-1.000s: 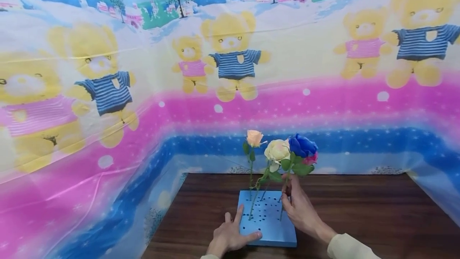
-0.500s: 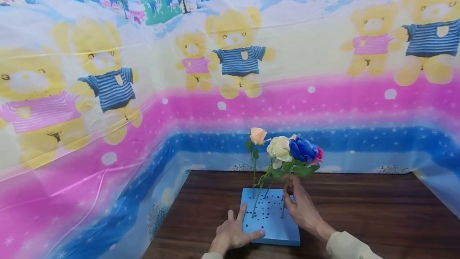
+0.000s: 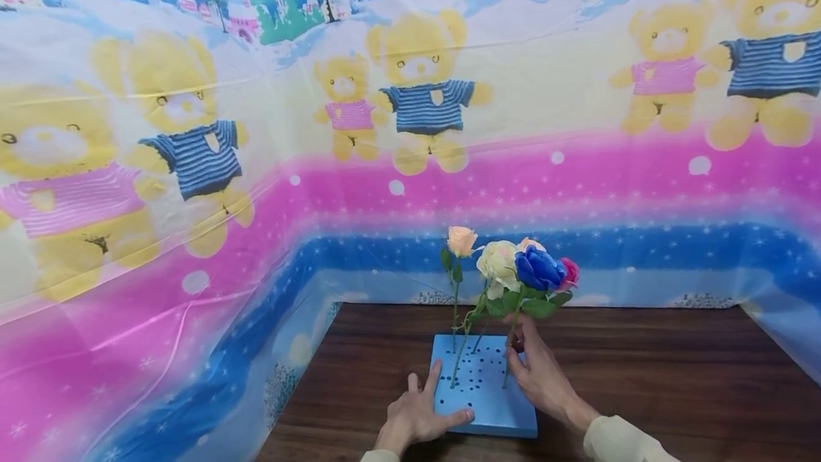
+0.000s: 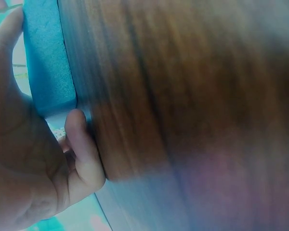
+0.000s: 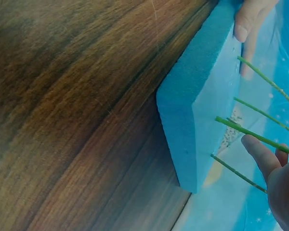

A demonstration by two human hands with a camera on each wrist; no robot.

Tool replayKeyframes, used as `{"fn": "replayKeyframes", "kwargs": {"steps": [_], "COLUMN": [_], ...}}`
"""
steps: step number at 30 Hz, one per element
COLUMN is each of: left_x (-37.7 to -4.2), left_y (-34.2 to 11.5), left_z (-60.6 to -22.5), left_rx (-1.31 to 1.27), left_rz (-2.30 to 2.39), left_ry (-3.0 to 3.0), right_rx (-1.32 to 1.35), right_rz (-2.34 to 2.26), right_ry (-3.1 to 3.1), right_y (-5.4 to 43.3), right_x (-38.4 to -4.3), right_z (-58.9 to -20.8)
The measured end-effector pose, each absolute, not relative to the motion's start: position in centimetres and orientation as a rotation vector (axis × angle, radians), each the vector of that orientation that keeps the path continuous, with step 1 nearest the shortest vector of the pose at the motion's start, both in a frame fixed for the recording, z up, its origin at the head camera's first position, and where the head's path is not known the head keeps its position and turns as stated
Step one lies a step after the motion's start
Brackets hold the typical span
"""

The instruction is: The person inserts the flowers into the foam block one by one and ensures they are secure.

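A light blue foam block (image 3: 490,416) dotted with holes lies on the table. My left hand (image 3: 415,413) rests on its left side, thumb across the top near the front and index finger along the left edge. My right hand (image 3: 545,380) pinches the green stem (image 5: 253,134) of a blue rose (image 3: 540,267), whose lower end meets the block's top at the right. A cream flower (image 3: 499,264) and a peach rose (image 3: 460,241) stand in the block to its left. Behind the blue rose, a pink flower (image 3: 569,274) and another peach bloom (image 3: 531,244) are partly hidden.
The dark wooden table (image 3: 641,369) extends to both sides of the block. A printed cloth (image 3: 513,105) with teddy bears hangs behind and at the sides. Several upright stems stand close together near the right hand.
The view has shifted slightly. The blue rose's head has turned and dipped a little, and a peach bloom behind it has come into sight. Both hands keep their places on the block and stem.
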State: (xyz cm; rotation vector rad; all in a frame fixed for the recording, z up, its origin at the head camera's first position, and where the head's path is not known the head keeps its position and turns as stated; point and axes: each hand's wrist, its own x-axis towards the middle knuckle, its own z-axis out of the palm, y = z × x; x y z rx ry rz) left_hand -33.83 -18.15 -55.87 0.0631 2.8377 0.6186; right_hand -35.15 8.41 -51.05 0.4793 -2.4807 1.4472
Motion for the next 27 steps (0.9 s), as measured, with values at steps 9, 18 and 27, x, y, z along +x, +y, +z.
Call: {"fn": "replayKeyframes", "kwargs": {"steps": [9, 18, 27], "left_x": [-33.53, -33.59, -33.36], "left_y": [-17.97, -18.03, -18.05], "left_z": [-55.38, -55.43, -55.16], "left_rx": [0.081, 0.084, 0.092], "left_rz": [0.611, 0.604, 0.602], "left_ry": [2.849, 2.859, 2.871], "right_rx": [0.483, 0.484, 0.491], "right_rz": [1.469, 1.465, 1.426], "right_ry": [-2.479, -2.498, -2.485], "right_y": [8.5, 8.38, 8.27], "right_x": [-35.05, -35.34, -35.48], "right_z": [-51.59, -51.53, -51.9]}}
